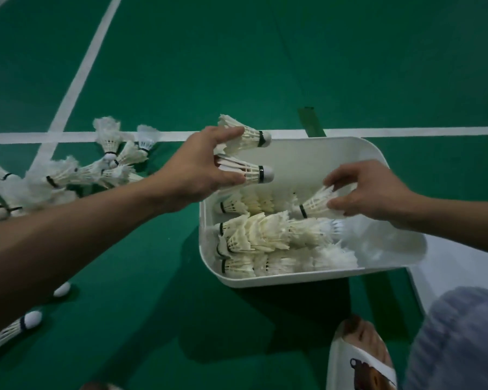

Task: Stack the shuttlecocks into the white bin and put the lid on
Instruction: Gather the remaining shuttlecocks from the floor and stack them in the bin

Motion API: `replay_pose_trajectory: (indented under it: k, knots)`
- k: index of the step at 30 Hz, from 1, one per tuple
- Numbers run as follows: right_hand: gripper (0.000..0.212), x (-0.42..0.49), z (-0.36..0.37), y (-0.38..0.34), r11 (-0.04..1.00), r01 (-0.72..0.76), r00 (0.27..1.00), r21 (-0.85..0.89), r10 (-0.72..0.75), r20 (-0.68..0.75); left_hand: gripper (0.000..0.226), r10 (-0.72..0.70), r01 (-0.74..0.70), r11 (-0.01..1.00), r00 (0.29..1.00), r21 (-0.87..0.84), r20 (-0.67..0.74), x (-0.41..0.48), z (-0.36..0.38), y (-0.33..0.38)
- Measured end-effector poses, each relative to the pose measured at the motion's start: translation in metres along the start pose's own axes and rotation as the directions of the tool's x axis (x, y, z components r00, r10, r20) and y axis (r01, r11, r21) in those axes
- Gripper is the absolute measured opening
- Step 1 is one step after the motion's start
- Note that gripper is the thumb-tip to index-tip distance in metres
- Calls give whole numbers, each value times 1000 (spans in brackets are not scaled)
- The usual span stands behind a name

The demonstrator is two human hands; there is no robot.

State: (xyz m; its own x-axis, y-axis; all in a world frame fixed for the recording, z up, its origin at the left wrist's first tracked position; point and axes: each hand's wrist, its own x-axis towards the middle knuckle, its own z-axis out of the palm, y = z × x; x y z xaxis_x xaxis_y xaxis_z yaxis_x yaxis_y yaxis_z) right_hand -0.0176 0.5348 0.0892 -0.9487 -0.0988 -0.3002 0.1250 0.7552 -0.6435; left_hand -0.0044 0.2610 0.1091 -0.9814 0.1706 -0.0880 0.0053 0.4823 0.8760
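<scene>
**Both hands at the white bin, shuttlecocks in each**

Head view. The white bin sits on the green court floor, its far rim just beside a white court line. Nested rows of shuttlecocks lie lengthwise inside, and the far part of the bin is open.

The left hand is over the bin's far-left corner. Its fingers curl round an upper shuttlecock and a lower shuttlecock, corks pointing right. The right hand pinches a third shuttlecock by its feathers, above the rows.

A loose pile lies left of the bin, apart from it. Bare floor lies beyond the line and on the near side.

The corks carry black bands. The sandal print, bottom right, is too blurred to read.
</scene>
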Motion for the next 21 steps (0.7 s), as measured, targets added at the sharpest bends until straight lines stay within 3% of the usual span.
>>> replay_pose_trajectory:
  k: [4, 13, 21]
  knots:
    - [30, -1, 15, 17, 996, -82, 994, 17, 80, 79, 79, 6, -7, 1000, 999, 25, 35, 14, 11, -5]
    - [30, 11, 62, 21, 984, -125, 965, 128, 91, 245, 78, 10, -16, 995, 998, 96, 59, 24, 20, -13]
    - [38, 20, 71, 27, 958, -166, 956, 233, 99, 275, 78, 56, -67, 986, 995, 152, 78, 37, 37, -11]
